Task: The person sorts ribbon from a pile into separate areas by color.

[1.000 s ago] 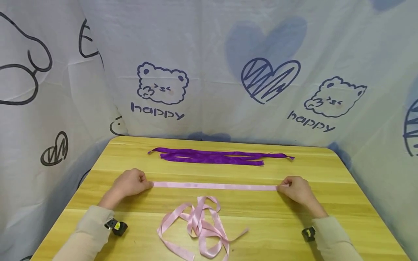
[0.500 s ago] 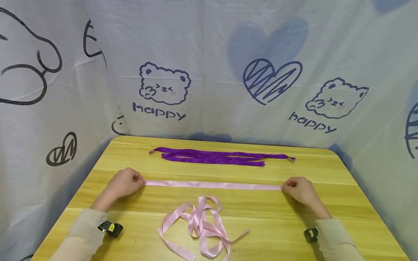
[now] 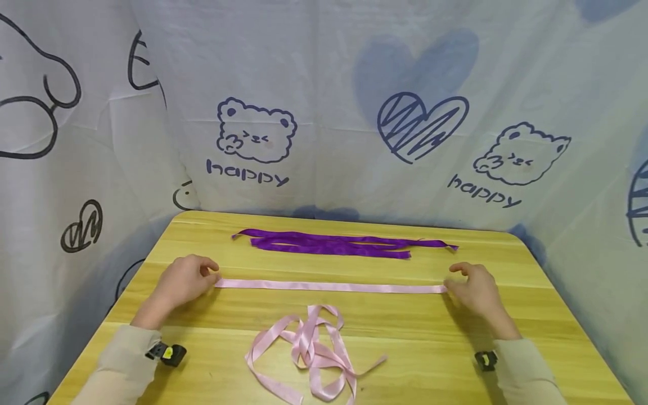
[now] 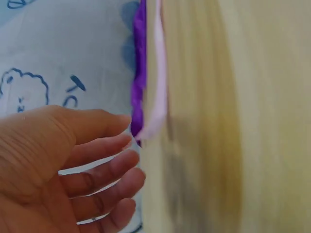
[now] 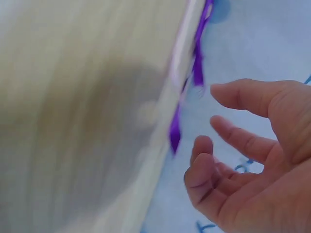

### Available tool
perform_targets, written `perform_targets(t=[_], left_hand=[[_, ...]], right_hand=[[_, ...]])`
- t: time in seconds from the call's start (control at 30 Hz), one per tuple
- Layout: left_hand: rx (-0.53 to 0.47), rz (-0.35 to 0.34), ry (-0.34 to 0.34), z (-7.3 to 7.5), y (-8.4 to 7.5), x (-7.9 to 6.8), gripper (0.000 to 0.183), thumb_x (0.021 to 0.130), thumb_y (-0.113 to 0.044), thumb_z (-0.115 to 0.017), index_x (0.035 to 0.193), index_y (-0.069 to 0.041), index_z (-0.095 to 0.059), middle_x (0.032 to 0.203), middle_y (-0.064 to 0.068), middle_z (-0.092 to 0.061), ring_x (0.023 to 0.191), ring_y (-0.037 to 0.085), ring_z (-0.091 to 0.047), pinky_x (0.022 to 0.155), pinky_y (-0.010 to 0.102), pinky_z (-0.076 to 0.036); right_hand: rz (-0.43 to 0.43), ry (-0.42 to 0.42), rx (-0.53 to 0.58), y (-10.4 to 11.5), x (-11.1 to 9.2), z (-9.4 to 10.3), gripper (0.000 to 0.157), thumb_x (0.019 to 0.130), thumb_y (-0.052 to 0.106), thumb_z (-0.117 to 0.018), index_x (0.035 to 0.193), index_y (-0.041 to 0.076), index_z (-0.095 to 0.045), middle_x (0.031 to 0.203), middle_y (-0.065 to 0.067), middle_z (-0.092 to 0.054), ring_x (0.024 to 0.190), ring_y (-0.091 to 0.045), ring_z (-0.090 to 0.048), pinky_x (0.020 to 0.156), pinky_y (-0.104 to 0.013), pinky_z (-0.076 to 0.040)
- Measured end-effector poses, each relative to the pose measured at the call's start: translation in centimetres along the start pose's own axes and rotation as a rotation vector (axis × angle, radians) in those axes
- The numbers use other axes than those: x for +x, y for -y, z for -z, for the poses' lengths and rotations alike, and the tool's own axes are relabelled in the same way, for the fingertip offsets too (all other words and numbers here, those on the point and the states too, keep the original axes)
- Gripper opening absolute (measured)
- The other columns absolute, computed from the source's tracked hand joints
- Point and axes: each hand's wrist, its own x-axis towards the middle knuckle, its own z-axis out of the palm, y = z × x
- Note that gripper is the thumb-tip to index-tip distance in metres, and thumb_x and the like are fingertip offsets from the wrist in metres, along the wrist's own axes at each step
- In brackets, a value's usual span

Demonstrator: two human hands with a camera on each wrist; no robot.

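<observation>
A pink satin ribbon [image 3: 329, 286] lies stretched straight across the wooden table, roughly parallel to its far edge. My left hand [image 3: 184, 281] is at its left end; in the left wrist view the fingers are spread apart, and the pink ribbon [image 4: 161, 82] ends just beyond the thumb tip. By the right end is my right hand [image 3: 476, 289]. Seen from the right wrist, this hand [image 5: 257, 150] has a wide gap between thumb and forefinger, with nothing between them. Closer to me, a second length of pink ribbon [image 3: 304, 344] lies in a loose tangle of loops.
Several purple ribbon strips [image 3: 329, 246] lie side by side near the far edge of the yellow wooden table [image 3: 430, 349]. A white cloth [image 3: 334, 169] printed with hearts and bears hangs behind and along both sides.
Both hands have moved outward, drawing the pink ribbon straight, and their fingers have now let go of its ends. The tangled pink ribbon and purple strips stay put.
</observation>
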Motion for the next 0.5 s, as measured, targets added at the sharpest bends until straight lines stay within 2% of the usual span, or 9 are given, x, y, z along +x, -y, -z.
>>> perform_targets(t=[0.07,0.13,0.23,0.37,0.5], left_hand=[[0.004,-0.041,-0.047,0.0,-0.8,0.0,0.026,0.095,-0.021,-0.075,0.113,-0.002,-0.078,0.088,0.005,-0.074,0.074,0.017,-0.062,0.066,0.035,-0.048],[-0.010,-0.094,-0.088,-0.3,-1.9,0.1,0.027,0.095,-0.019,-0.075,0.115,-0.002,-0.078,0.092,0.007,-0.075,0.078,0.019,-0.065,0.069,0.037,-0.052],[-0.047,-0.184,-0.125,-1.2,-3.8,0.2,0.027,0.095,-0.016,-0.077,0.117,-0.001,-0.078,0.098,0.010,-0.077,0.086,0.023,-0.069,0.076,0.042,-0.056],[-0.110,-0.252,-0.121,-2.7,-6.3,0.3,0.029,0.095,-0.016,-0.078,0.120,-0.003,-0.078,0.107,0.012,-0.079,0.094,0.025,-0.071,0.082,0.044,-0.058],[-0.170,-0.292,-0.069,-4.4,-8.5,0.5,0.029,0.095,-0.018,-0.077,0.121,-0.005,-0.078,0.109,0.009,-0.079,0.095,0.020,-0.070,0.083,0.039,-0.058]], right_hand=[[0.029,-0.025,0.015,1.1,0.0,0.0,0.042,0.097,0.020,-0.072,0.129,-0.006,-0.067,0.125,-0.039,-0.062,0.097,-0.045,-0.065,0.079,-0.054,-0.055],[0.067,-0.038,0.047,2.3,0.0,-0.4,0.039,0.097,0.018,-0.072,0.129,-0.004,-0.068,0.125,-0.036,-0.062,0.082,-0.034,-0.064,0.068,-0.042,-0.053],[0.149,-0.048,0.096,4.1,-0.1,-1.6,0.036,0.096,0.013,-0.073,0.130,-0.001,-0.070,0.122,-0.031,-0.065,0.069,-0.018,-0.055,0.056,-0.028,-0.045],[0.266,-0.047,0.135,6.5,-0.3,-3.5,0.033,0.095,0.011,-0.077,0.126,0.001,-0.073,0.121,-0.024,-0.069,0.069,-0.013,-0.053,0.056,-0.024,-0.043],[0.343,-0.009,0.167,9.0,-0.5,-5.2,0.032,0.094,0.013,-0.079,0.124,0.003,-0.075,0.121,-0.017,-0.071,0.071,-0.012,-0.055,0.061,-0.025,-0.044]])
